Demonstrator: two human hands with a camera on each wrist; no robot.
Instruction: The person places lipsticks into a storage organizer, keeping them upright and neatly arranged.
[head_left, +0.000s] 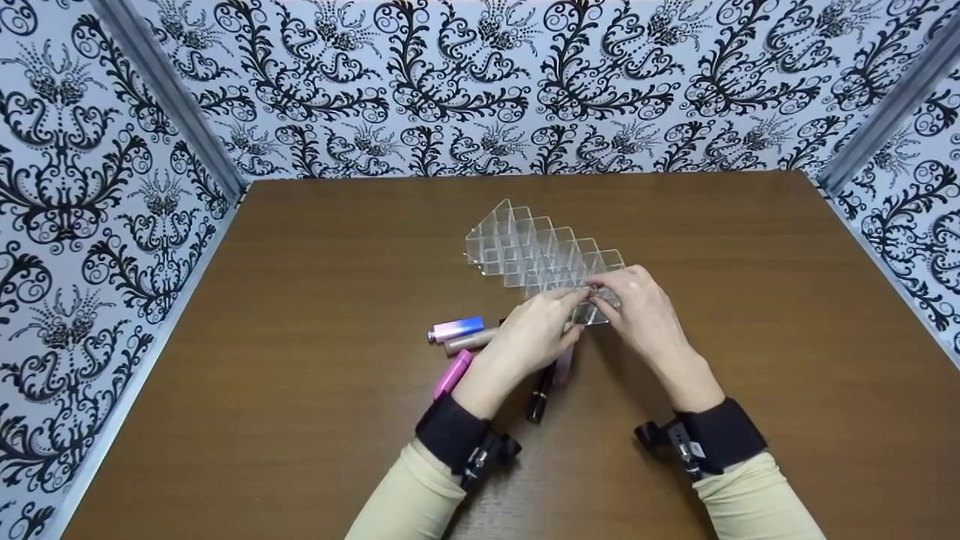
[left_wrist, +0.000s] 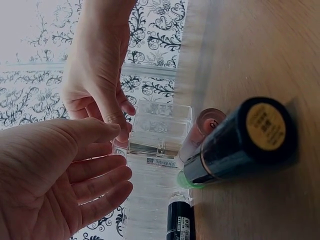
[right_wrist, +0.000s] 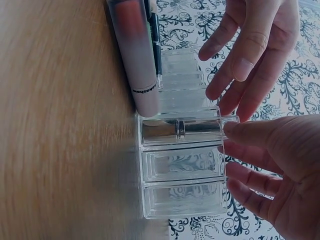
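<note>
A clear stepped organizer (head_left: pixel 525 255) with many compartments stands at an angle mid-table. In one compartment near its front end sits a shiny metallic lipstick tube (right_wrist: pixel 200 131). My right hand (head_left: pixel 645 307) is at that compartment, and its thumb and forefinger pinch the tube's top end in the right wrist view. Close beside it hovers my left hand (head_left: pixel 532 330), its fingers loosely extended and holding nothing in the left wrist view (left_wrist: pixel 60 175). Under the left hand lie a black tube (head_left: pixel 538 401) and a pale pink tube (right_wrist: pixel 140 60) with a reddish end.
Left of the left hand lie a pink-and-blue tube (head_left: pixel 457 328), a taupe tube (head_left: pixel 469 342) and a magenta tube (head_left: pixel 453 373). Another black tube (left_wrist: pixel 180 222) lies by the organizer. Patterned walls (head_left: pixel 480 90) border the brown table (head_left: pixel 315 300).
</note>
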